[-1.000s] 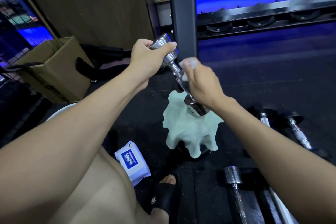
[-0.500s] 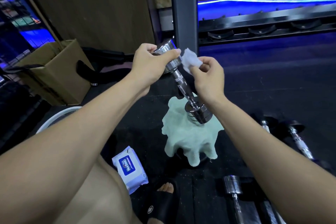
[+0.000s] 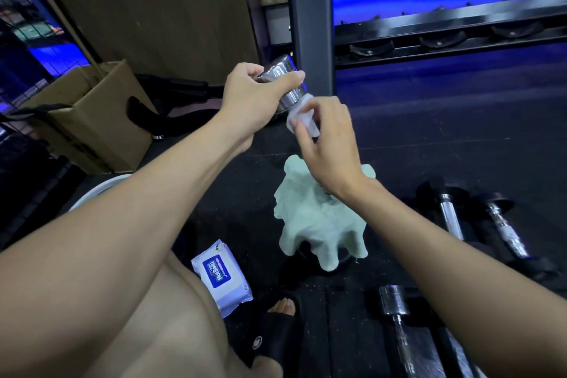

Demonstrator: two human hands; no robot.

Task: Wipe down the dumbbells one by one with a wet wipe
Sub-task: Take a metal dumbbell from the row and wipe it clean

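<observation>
Your left hand (image 3: 251,98) grips the shiny chrome dumbbell (image 3: 283,83) by its top head, held above the floor; right hand (image 3: 329,144) pinches the white wet wipe (image 3: 302,118) just below it. Wet chrome = slippery; dumbbell could drop onto your sandalled foot (image 3: 282,308).

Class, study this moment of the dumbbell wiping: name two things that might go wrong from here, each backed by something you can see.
1. The left hand grips the chrome dumbbell by its top head only; wetted by the wet wipe, it might slip and drop toward the sandalled foot.
2. The right hand pinches the wipe with its fingertips; it may bunch and miss parts of the handle.
</observation>
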